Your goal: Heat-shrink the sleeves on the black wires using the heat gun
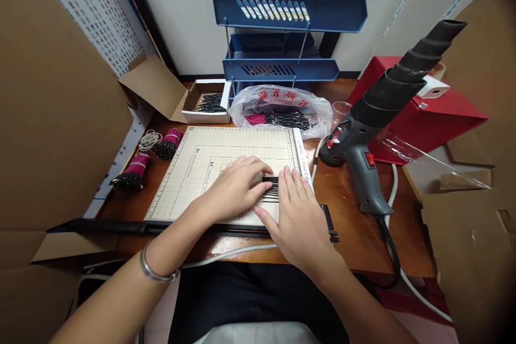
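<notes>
Several thin black strands [271,189] lie side by side on the cream gridded board of a paper cutter [185,172]. My left hand [237,188], with a silver bracelet on its wrist, rests at their left end, fingers curled round and touching them. Flat over their right part lies my right hand [298,215], its fingers stretched forward and its thumb pointing left. What lies beneath the right palm is hidden. The cutter's black handle [113,227] reaches out to the left along the near edge.
A grey heat gun [371,172] stands at the right before a red box [427,123]. Behind the cutter are a plastic bag of strands [282,113], a white box [207,115] and blue trays [282,70]. Pink-and-black bundles [135,172] lie left.
</notes>
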The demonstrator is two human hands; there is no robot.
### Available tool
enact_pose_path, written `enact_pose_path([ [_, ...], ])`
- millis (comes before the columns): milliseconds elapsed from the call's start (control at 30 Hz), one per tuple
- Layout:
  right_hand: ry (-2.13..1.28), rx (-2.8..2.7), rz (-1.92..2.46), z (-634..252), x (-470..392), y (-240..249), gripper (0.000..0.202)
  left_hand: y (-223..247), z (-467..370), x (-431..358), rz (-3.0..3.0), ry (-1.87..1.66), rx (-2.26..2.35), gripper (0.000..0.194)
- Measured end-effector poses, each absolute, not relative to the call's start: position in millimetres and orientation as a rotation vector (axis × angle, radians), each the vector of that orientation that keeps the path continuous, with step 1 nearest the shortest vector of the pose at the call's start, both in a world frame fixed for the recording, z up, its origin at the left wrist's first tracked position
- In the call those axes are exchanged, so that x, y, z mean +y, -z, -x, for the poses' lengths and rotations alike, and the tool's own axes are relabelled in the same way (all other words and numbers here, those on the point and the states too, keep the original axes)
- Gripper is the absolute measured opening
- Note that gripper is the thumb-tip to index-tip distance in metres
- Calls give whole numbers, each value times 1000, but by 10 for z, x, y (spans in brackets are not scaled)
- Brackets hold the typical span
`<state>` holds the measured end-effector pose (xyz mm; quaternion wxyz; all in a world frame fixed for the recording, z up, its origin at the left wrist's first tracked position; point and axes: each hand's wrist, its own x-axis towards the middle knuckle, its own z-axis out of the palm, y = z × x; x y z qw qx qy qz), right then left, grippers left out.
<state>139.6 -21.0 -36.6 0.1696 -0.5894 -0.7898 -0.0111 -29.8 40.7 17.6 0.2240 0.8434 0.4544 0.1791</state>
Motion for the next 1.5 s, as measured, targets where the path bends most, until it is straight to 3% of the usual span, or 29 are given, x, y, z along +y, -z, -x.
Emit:
enact_pose_path([
  [267,85,-2311,1655,-1415,-216,376,93,-197,314,223,-2397,-402,1229,1],
  [367,77,-2308,1652,-1413,-219,374,94,-180,266,245,-2477,-361,1238,10],
  [567,72,-2286,1629,-1409,-217,367,87,-186,169,212,-2513,-331,1346,7],
  [733,86,-2281,1621,-1410,-223,361,78,-157,184,141,-2462,-468,1412,44],
  [833,103,-2278,1621,-1408,-225,352,76,-122,238,65,-2462,-436,1377,57],
  [1033,92,-2325,1631,-1425,-228,361,76,-63,250,-112,-2622,-290,1326,57],
  [1200,79,-2340,1659,-1434,-225,387,84,-22,240,-122,-2691,-279,1262,64],
  [1500,135,-2396,1662,-1439,-221,360,81,-30,197,-74,-2650,-140,1217,76],
])
